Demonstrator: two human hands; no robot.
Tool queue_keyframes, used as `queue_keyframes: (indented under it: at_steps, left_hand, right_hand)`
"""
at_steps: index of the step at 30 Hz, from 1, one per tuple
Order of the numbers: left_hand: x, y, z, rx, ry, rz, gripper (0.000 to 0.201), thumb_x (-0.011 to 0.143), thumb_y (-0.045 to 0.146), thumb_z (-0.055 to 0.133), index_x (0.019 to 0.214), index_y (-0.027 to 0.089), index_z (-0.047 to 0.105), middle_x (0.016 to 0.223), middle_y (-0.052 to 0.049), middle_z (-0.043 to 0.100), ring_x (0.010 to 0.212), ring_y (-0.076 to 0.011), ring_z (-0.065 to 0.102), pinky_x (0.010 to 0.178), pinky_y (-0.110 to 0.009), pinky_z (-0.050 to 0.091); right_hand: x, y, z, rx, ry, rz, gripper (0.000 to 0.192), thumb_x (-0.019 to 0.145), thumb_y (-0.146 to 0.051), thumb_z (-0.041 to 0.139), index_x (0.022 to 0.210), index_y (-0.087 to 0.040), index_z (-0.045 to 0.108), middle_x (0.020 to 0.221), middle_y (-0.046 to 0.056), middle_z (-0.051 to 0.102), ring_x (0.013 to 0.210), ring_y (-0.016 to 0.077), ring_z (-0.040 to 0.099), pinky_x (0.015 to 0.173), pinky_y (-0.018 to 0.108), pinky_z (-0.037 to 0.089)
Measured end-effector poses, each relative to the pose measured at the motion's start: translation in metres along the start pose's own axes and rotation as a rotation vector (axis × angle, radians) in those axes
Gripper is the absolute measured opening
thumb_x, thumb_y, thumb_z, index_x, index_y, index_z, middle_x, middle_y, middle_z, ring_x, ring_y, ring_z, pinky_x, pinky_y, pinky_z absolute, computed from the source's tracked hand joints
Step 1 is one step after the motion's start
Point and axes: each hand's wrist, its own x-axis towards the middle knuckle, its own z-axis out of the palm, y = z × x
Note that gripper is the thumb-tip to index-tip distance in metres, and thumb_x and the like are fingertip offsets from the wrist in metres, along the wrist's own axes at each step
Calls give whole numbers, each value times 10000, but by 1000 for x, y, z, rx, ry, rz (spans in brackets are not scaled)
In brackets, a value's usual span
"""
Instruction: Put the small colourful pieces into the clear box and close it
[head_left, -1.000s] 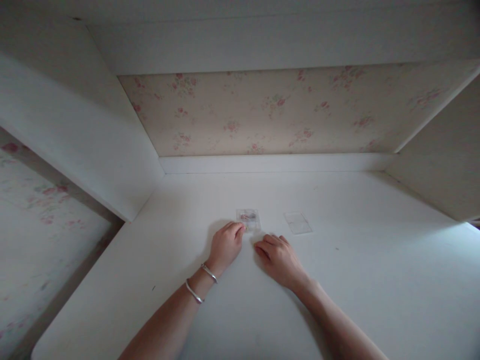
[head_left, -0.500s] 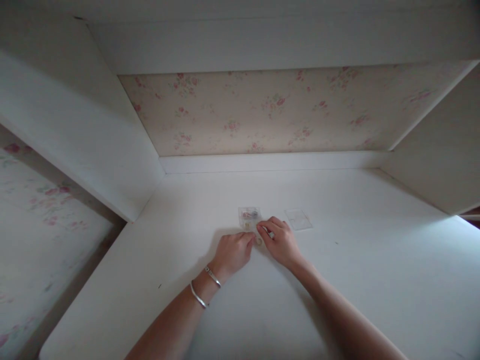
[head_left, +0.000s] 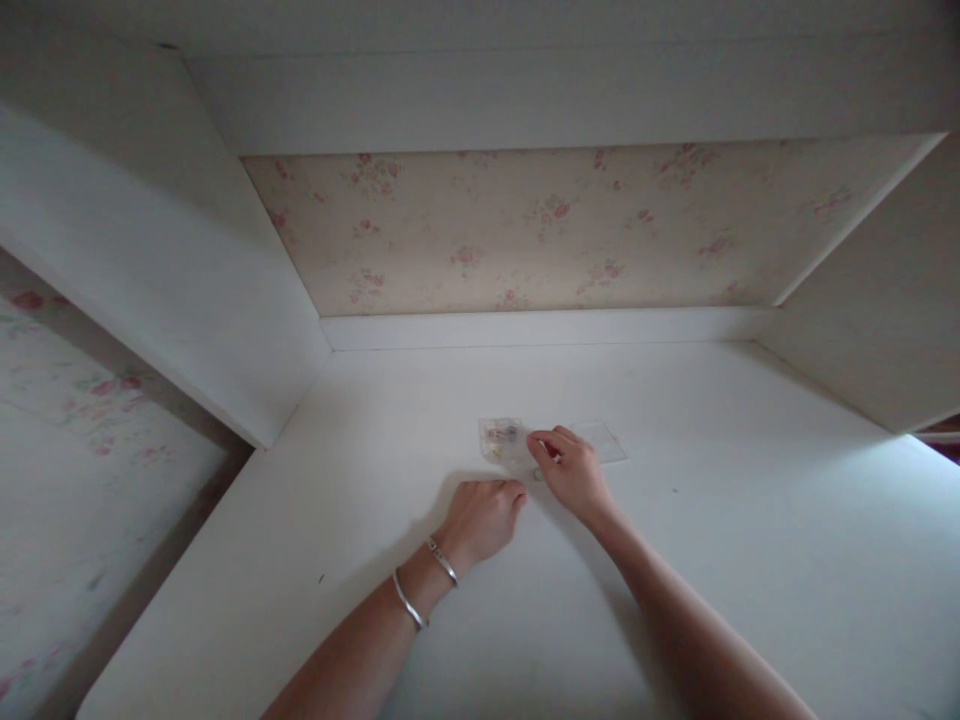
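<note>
My left hand (head_left: 484, 518) rests low over the white desk with its fingers curled closed. Anything in its fingers is hidden. Right of it, my right hand (head_left: 576, 480) is closed in a pinch beside a small clear plastic box (head_left: 486, 453); what it pinches is too small to make out. Several tiny dark, reddish and yellowish pieces lie in the box. A small pale ring-like piece (head_left: 537, 474) shows just under my right fingers. Behind that hand lies a flat clear plastic lid (head_left: 613, 450), partly covered by it.
The white desktop (head_left: 420, 400) has a raised back ledge (head_left: 547, 327) and white side panels. Floral wallpaper (head_left: 510, 230) covers the wall behind. A small dark speck (head_left: 322, 578) lies left of my left arm. Two silver bracelets (head_left: 409, 600) circle my left wrist.
My hands have drawn slightly apart. The left one moved a little right and toward me, the right one slightly right. The ring-like piece has shifted right, with my right fingers.
</note>
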Motion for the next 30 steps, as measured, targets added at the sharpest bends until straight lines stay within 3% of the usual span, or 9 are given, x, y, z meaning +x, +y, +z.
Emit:
queue_keyframes:
  at_steps: [5, 10, 17, 23, 30]
  left_hand:
    - [0, -1, 3, 12, -25, 9, 292, 950, 310, 349, 953, 212, 624, 853, -73, 707, 783, -212, 667, 679, -305, 481]
    - [0, -2, 6, 31, -37, 33, 245, 943, 291, 372, 962, 196, 597, 845, -77, 704, 775, -222, 668, 658, -306, 475]
    - [3, -11, 2, -70, 117, -41, 267, 967, 335, 328, 1015, 217, 563, 885, -37, 703, 800, -180, 665, 680, -265, 469]
    - [13, -27, -3, -102, 315, -180, 278, 967, 359, 341, 1047, 203, 557, 901, -40, 702, 785, -158, 655, 681, -244, 456]
    - [25, -35, 5, -97, 316, -192, 267, 962, 336, 363, 1021, 218, 595, 912, -29, 706, 812, -159, 655, 694, -247, 450]
  right_hand:
    - [-15, 21, -12, 44, 1, 118, 282, 864, -374, 479, 817, -212, 705, 683, 16, 602, 620, 141, 537, 600, 256, 395]
    - [-18, 25, -15, 31, 24, 154, 313, 862, -409, 468, 829, -207, 705, 701, 25, 611, 615, 143, 537, 595, 258, 396]
    - [-18, 27, -17, -57, -50, 72, 302, 877, -375, 445, 857, -228, 708, 722, 19, 628, 634, 134, 553, 623, 251, 392]
    - [-16, 26, -25, -166, -239, -26, 275, 883, -328, 447, 854, -230, 702, 763, 14, 650, 635, 121, 563, 702, 278, 363]
    - [-19, 18, -28, -256, -361, -114, 209, 866, -315, 500, 877, -242, 696, 793, 13, 647, 712, 133, 583, 760, 288, 338]
